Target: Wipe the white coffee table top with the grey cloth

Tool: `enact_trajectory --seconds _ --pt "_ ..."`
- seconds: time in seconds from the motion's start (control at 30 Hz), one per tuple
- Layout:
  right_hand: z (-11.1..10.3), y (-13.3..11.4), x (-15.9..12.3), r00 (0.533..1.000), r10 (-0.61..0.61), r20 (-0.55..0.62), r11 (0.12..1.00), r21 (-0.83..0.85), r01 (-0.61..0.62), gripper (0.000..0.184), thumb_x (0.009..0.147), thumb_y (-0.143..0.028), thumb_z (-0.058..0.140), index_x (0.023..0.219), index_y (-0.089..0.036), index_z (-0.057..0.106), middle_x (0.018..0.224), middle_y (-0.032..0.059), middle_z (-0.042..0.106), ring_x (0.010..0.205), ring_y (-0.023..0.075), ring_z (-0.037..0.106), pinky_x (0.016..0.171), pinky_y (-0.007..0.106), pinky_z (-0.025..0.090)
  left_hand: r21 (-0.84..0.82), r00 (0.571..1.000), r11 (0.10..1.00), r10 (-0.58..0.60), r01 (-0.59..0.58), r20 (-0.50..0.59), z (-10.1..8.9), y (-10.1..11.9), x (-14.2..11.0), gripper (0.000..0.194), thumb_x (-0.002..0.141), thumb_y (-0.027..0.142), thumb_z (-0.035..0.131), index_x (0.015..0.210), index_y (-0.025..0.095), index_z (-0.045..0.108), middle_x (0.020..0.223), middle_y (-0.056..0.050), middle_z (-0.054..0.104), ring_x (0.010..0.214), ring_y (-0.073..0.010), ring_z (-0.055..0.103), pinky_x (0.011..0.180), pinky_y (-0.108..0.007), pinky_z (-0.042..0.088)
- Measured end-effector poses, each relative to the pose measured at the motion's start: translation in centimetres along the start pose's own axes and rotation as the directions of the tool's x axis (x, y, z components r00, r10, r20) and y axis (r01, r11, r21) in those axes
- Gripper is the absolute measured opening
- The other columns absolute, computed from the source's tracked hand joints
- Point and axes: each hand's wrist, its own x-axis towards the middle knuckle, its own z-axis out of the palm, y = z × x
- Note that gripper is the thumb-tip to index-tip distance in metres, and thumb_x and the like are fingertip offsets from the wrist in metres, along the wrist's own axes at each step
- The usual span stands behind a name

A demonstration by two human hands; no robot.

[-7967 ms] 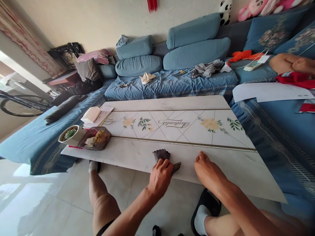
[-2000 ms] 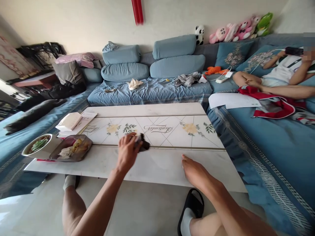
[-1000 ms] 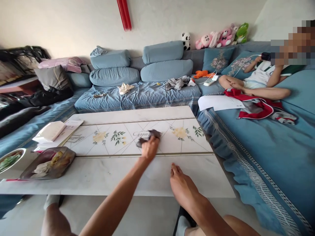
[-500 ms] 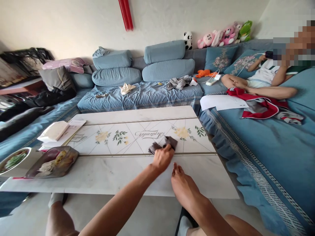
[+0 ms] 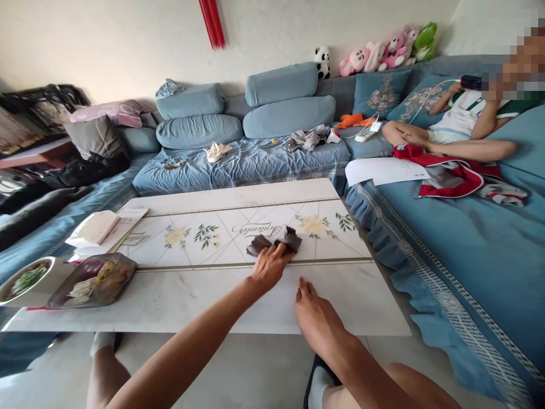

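A dark grey cloth (image 5: 291, 238) lies bunched on the printed middle band of the white marble-look table (image 5: 204, 304). My left hand (image 5: 271, 267) presses on it from above, its fingers closed on the folds, with cloth showing on both sides. Closer to the front edge, my right hand (image 5: 313, 309) rests at the table, to the right of my left hand and apart from the cloth. Its fingers are drawn together and curled, with nothing seen in them; the palm side is hidden.
At the table's left stand a bowl with greens (image 5: 29, 281) and a clear plastic box with scraps (image 5: 96, 281). Behind them lie a white packet (image 5: 92, 227) and papers. A blue sofa (image 5: 460, 255) wraps round the table; a person (image 5: 464, 116) sits on it at right.
My left hand has slid the cloth slightly left and away from me across the table. My right hand has stayed nearly in place. The view has shifted a little.
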Motion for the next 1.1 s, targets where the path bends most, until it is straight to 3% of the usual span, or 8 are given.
enact_trajectory --seconds 0.13,0.33,0.5,0.7,0.93,1.0,1.1 --pt "0.4 0.1 -0.1 0.999 0.003 -0.034 1.0 -0.014 -0.004 0.075 0.084 0.01 0.038 0.156 -0.003 0.057 0.174 0.026 0.028 0.157 0.0342 0.045 0.101 0.037 0.063 0.035 0.996 0.995 -0.094 0.093 0.009 -0.7 -1.1 0.8 0.053 0.104 0.009 0.037 0.143 0.029 0.066 0.134 -0.013 0.06 0.107 -0.0246 0.063 0.094 -0.04 0.051" --pt "0.6 0.5 -0.1 1.0 -0.018 -0.018 1.0 0.012 0.018 0.076 0.086 0.007 0.039 0.159 -0.009 0.056 0.175 0.0223 0.03 0.157 0.0333 0.045 0.101 0.033 0.063 0.01 0.999 0.999 -0.042 0.041 0.028 -0.5 -0.2 -0.5 0.055 0.103 0.009 0.04 0.149 0.031 0.062 0.135 -0.012 0.06 0.108 -0.025 0.062 0.093 -0.038 0.049" --pt "1.2 0.4 0.3 0.998 -0.028 -0.054 0.999 -0.028 0.026 0.07 0.085 0.007 0.048 0.154 -0.003 0.059 0.173 0.0291 0.028 0.156 0.0362 0.047 0.103 0.039 0.064 0.002 0.992 0.994 -0.111 0.111 0.054 -1.4 0.3 1.3 0.05 0.103 0.009 0.041 0.143 0.026 0.066 0.136 -0.014 0.059 0.11 -0.0269 0.061 0.095 -0.039 0.046" --pt "0.9 0.2 0.0 0.999 -0.026 -0.029 0.999 -0.024 0.025 0.073 0.085 0.009 0.041 0.156 -0.001 0.056 0.173 0.0275 0.029 0.157 0.0369 0.045 0.098 0.038 0.066 0.016 0.995 0.996 -0.087 0.086 0.049 -0.8 0.4 -1.9 0.056 0.102 0.008 0.041 0.15 0.029 0.06 0.136 -0.013 0.06 0.109 -0.025 0.061 0.094 -0.038 0.048" --pt "0.9 -0.1 0.2 0.998 -0.007 -0.055 0.999 -0.046 0.004 0.069 0.085 0.007 0.045 0.151 -0.002 0.061 0.172 0.0299 0.03 0.154 0.0374 0.05 0.098 0.039 0.066 -0.027 0.986 0.988 -0.149 0.152 0.076 -1.5 -0.4 2.6 0.056 0.102 0.009 0.04 0.147 0.03 0.065 0.139 -0.014 0.058 0.113 -0.0274 0.061 0.095 -0.041 0.05" --pt "0.9 -0.2 0.3 0.999 -0.005 -0.042 0.998 -0.059 0.003 0.069 0.085 0.007 0.043 0.151 -0.002 0.061 0.172 0.0301 0.03 0.154 0.0371 0.049 0.099 0.04 0.065 -0.038 0.987 0.988 -0.143 0.146 0.079 -1.3 -0.2 1.6 0.058 0.102 0.009 0.041 0.15 0.033 0.063 0.141 -0.012 0.058 0.114 -0.0261 0.061 0.095 -0.04 0.05" --pt "1.1 -0.1 0.4 0.999 -0.004 -0.044 1.0 -0.027 0.003 0.068 0.086 0.006 0.042 0.151 -0.002 0.061 0.172 0.0296 0.032 0.155 0.0387 0.048 0.099 0.041 0.066 -0.062 0.994 0.994 -0.085 0.089 0.071 -0.7 -0.3 -1.9 0.061 0.102 0.009 0.041 0.153 0.038 0.06 0.142 -0.01 0.058 0.113 -0.0244 0.061 0.098 -0.039 0.049"
